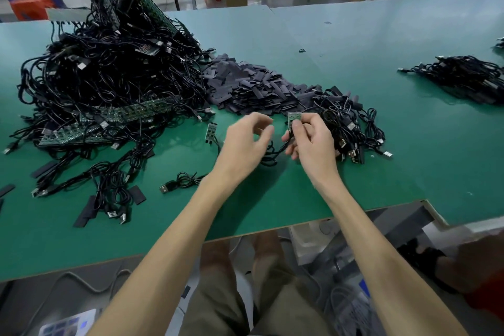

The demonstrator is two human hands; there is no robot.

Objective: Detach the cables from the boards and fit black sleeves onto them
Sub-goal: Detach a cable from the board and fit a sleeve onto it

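head view: r hand (311, 142) pinches small board (294, 118) w/ cable (276, 153); l hand (245, 142) loose, empty (blurry). next: pull cable off.

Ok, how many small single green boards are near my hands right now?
2. One small board is pinched in the right hand; the other board lies on the table, left of the left hand. More may be buried in the cable pile.

Your green surface (354, 43) carries a heap of black sleeves (253, 90); left of it lies a big cable tangle (109, 76), well right of it a smaller bundle (463, 79).
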